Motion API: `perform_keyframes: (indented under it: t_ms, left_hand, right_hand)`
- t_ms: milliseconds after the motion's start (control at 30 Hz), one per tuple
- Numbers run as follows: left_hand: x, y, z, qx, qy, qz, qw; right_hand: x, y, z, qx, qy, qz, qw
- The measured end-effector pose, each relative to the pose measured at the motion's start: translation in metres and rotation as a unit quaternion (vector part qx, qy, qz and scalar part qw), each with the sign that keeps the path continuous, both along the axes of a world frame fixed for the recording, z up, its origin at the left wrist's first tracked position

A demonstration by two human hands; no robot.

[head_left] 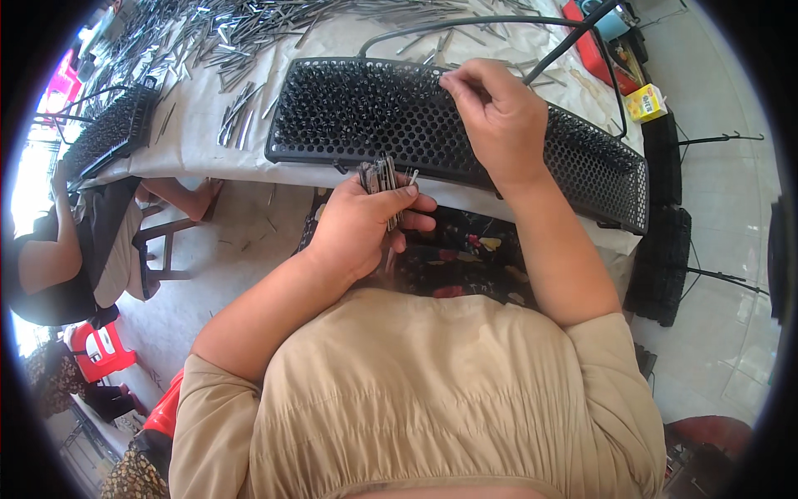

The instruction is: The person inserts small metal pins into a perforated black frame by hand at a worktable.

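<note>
Two hands, well apart: your left hand (357, 224) clamps a bundle of metal strips (381, 185) just your side of the black rack (420, 125), which runs lengthwise left to right along the worktop (195, 143). Your right hand (501, 121) is nearer, right over it, fingertips pinched; whether they grip anything, can't tell.

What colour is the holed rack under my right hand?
The rack is black, best seen in the head view.

Left hand (353, 223): one. Right hand (505, 123): one. Covered table (197, 137): one. Perforated black trays (416, 137) on it: two. Held bundle of metal strips (379, 178): one, its strips overlapping past counting. Loose metal strips (235, 51): many, too heaped to count. Yellow box (647, 104): one.
</note>
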State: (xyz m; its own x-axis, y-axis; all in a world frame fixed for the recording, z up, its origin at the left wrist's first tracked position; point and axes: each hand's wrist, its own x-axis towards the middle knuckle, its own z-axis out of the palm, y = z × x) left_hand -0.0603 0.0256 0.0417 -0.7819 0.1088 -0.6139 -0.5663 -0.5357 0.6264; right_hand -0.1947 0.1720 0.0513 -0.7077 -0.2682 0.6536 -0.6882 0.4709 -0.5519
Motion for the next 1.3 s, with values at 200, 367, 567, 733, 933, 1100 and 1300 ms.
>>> perform_keyframes:
  t_ms: [200,367,567,733,933,1100,1300]
  left_hand:
    - [-0.003,-0.001,-0.003,0.010,0.008,-0.005,1.000]
    - [-0.001,-0.003,-0.005,0.016,0.027,0.020,0.999]
    - [-0.002,0.002,0.001,0.012,0.067,0.006,0.998]
    - [-0.003,0.003,0.001,-0.016,0.030,-0.016,0.999]
    - [-0.008,0.004,0.000,-0.016,0.003,-0.020,1.000]
    - [-0.008,0.005,-0.001,-0.011,0.007,-0.020,1.000]
    - [-0.007,0.005,-0.002,-0.004,0.013,-0.021,1.000]
  right_hand:
    - [-0.012,-0.002,-0.012,0.112,0.092,0.048,0.988]
    - [0.021,-0.002,-0.005,0.075,-0.022,0.062,0.995]
    - [0.046,0.012,0.009,0.007,-0.485,0.159,0.860]
    - [0.022,0.020,0.010,-0.132,-0.481,0.134,0.857]
    - [0.003,0.022,-0.003,-0.122,-0.231,0.007,0.965]
    - [0.002,0.014,-0.004,-0.008,-0.023,-0.004,1.000]
    - [-0.002,0.012,0.003,0.104,0.025,-0.004,0.994]
